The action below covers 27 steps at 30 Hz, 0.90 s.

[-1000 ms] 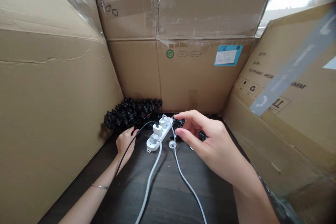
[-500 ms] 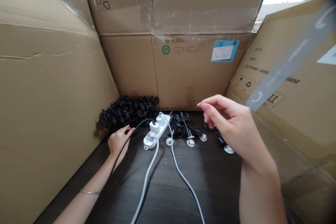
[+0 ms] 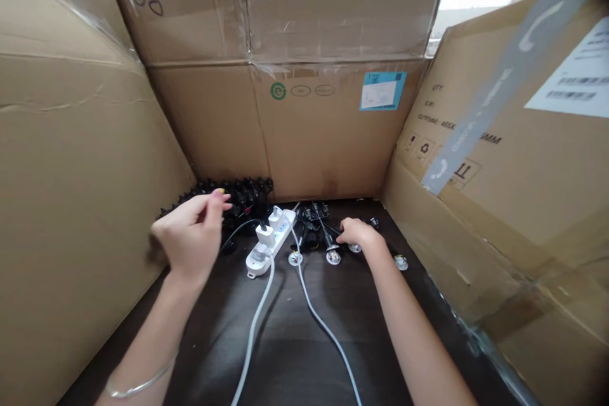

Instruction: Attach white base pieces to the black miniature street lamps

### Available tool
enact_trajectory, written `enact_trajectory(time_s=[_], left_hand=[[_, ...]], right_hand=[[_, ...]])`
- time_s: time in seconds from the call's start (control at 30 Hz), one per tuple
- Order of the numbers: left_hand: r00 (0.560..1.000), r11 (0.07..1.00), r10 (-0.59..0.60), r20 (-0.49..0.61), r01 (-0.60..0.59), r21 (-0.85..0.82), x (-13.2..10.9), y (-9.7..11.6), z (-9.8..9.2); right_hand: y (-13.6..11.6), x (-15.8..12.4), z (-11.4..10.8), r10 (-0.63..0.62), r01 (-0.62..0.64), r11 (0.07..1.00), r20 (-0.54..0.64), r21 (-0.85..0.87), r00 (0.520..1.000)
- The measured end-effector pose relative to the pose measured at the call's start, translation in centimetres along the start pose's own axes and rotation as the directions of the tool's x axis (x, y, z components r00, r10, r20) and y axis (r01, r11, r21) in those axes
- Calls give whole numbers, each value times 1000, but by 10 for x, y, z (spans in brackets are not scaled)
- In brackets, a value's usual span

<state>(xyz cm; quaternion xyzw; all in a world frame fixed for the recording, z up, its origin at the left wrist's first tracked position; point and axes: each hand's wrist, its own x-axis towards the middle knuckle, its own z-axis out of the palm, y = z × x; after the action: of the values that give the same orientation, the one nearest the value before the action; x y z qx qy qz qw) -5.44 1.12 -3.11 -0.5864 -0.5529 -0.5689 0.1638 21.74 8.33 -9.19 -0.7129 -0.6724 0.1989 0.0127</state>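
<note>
My left hand (image 3: 190, 235) is raised above the table, fingers loosely apart, next to a heap of black spiky plugs (image 3: 238, 198). It holds nothing. To its right lies a white power strip (image 3: 272, 242) with white plug adapters in it, a thin black cable (image 3: 240, 229) and white cables (image 3: 253, 330) running from it. My right hand (image 3: 359, 233) is down among small black plug parts with round white bases (image 3: 333, 257), its fingertips hidden behind the knuckles. Another white base (image 3: 401, 262) lies just right of it.
Large cardboard cartons stand at the left (image 3: 71, 171), back (image 3: 323, 133) and right (image 3: 499, 203), some wrapped in clear plastic, closing in a dark wooden tabletop (image 3: 304, 349). The cartons' walls rise directly from the table edges.
My left hand has lifted off the table and moved left toward the black heap. My right hand has come down among the small plug parts. The whole view has shifted slightly.
</note>
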Motion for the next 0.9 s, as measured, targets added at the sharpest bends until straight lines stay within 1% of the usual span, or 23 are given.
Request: enact_trajectory(time_s=[0.07,0.1,0.17,0.23,0.27,0.33,0.43,0.53,0.6,0.63,0.73,0.77,0.8,0.83,0.9], left_hand=[[997,992,52,61,-44,-119,-1,26,20],[994,983,69,89,-53,-178,-3,36,29],[981,963,120,149,-79,-256,-6,52,46],[969,943,169,179,-106,-315,-8,63,58],[965,933,185,188,-113,-340,-8,67,62],[957,919,198,210,-107,-379,-9,72,67],[951,906,191,242,-76,-416,-10,76,70],[949,901,180,257,-54,-430,-11,75,70],[949,902,170,267,-41,-430,-10,71,70],[947,903,167,276,-34,-429,-9,69,69],[933,904,170,316,-19,-427,-6,65,67],[927,905,177,331,-21,-426,-4,64,65],[920,905,190,344,-28,-425,-4,63,64],[911,904,208,355,-41,-425,-3,63,62],[885,897,254,390,-65,-437,-3,63,59]], right_hand=[[1,1,2,2,-2,1000,12,-1,1000],[2,0,1,-9,9,1000,-3,6,1000],[4,-2,-3,-50,53,998,-85,36,995],[4,-5,-9,-101,121,990,-221,79,970],[4,-7,-12,-126,162,982,-297,101,947],[2,-10,-17,-168,251,958,-434,141,885],[-2,-11,-20,-204,375,909,-589,183,782],[-7,-12,-22,-198,462,862,-701,208,685],[-11,-14,-23,-177,497,840,-757,217,629],[-13,-17,-25,-162,519,826,-789,220,592],[-20,-29,-31,-109,609,763,-885,217,452],[-23,-35,-34,-95,636,741,-905,214,415],[-26,-41,-36,-89,656,724,-915,212,394],[-30,-47,-38,-95,671,710,-916,212,390],[-36,-57,-40,-139,696,686,-901,212,411]])
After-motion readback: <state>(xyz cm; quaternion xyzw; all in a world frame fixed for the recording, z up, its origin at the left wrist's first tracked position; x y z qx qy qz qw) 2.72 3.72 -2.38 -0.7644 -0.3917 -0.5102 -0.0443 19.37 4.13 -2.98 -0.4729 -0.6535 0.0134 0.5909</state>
